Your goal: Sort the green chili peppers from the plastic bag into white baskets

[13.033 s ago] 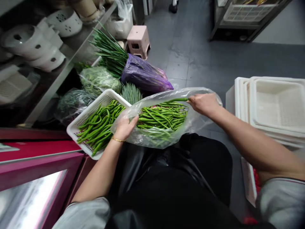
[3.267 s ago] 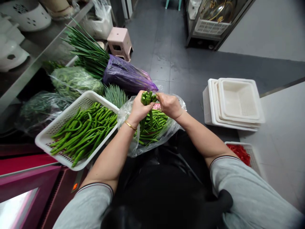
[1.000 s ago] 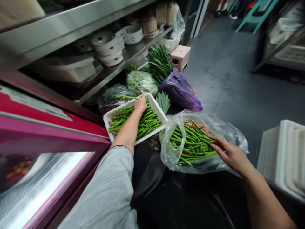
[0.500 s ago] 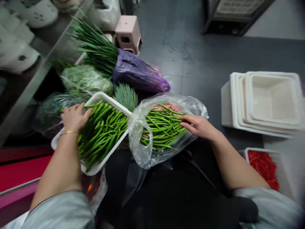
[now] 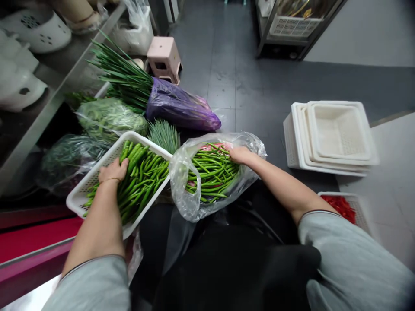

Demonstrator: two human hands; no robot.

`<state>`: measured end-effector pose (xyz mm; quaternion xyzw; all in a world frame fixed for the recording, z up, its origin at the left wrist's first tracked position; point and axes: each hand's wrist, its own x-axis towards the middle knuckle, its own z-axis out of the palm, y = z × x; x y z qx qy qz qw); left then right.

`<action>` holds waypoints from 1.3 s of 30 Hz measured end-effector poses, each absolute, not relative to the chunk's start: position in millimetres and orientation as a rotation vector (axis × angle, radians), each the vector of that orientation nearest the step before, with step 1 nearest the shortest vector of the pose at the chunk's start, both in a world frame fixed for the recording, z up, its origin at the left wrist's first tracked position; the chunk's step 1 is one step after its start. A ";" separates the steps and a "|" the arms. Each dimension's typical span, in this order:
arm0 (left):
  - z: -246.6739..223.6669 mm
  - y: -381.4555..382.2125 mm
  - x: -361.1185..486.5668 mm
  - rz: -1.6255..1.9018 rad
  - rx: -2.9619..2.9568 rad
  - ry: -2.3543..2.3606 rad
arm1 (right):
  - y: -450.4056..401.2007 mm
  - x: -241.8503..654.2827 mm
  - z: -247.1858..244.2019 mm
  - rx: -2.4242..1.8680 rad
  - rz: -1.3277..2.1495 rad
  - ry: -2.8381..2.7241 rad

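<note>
Long green chili peppers (image 5: 145, 172) lie heaped in a white perforated basket (image 5: 78, 201) on the left. My left hand (image 5: 113, 169), with a thin bracelet at the wrist, presses down among them near the basket's left side. Its thumb stands apart from the fingers, whose tips are partly hidden. More thin green chilies (image 5: 210, 172) fill a clear plastic bag (image 5: 186, 203) in front of me, over something pink or red. At the bag's far right my right hand (image 5: 240, 154) reaches inside; its fingers are hidden, so its grip cannot be made out.
Beyond the basket lie bagged leafy greens (image 5: 110, 119) and long green stalks in a purple wrapper (image 5: 180, 106). A pink stool (image 5: 164, 58) stands farther back. Nested white baskets (image 5: 337, 134) are on the right, above a basket of red strips (image 5: 339, 207). A metal shelf edge (image 5: 69, 73) runs along the left.
My left hand has moved from the basket's far left rim inward and down onto the chilies. My right hand has shifted left and farther into the bag. The whole view has turned slightly.
</note>
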<state>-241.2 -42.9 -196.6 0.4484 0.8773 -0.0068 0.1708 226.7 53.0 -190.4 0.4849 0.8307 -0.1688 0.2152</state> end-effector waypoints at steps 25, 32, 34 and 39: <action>-180.9 -117.5 63.7 0.652 0.249 0.827 | -62.2 280.5 -161.4 1.709 -2.133 1.935; -169.4 -132.0 49.4 0.566 0.547 0.895 | -52.1 223.6 -186.4 1.510 -2.422 1.943; -170.5 -119.1 59.2 0.622 0.515 0.903 | -51.4 224.2 -183.5 1.497 -1.933 2.369; -179.6 -74.8 77.4 0.752 0.226 0.900 | 3.6 217.2 -166.3 1.448 -0.527 2.754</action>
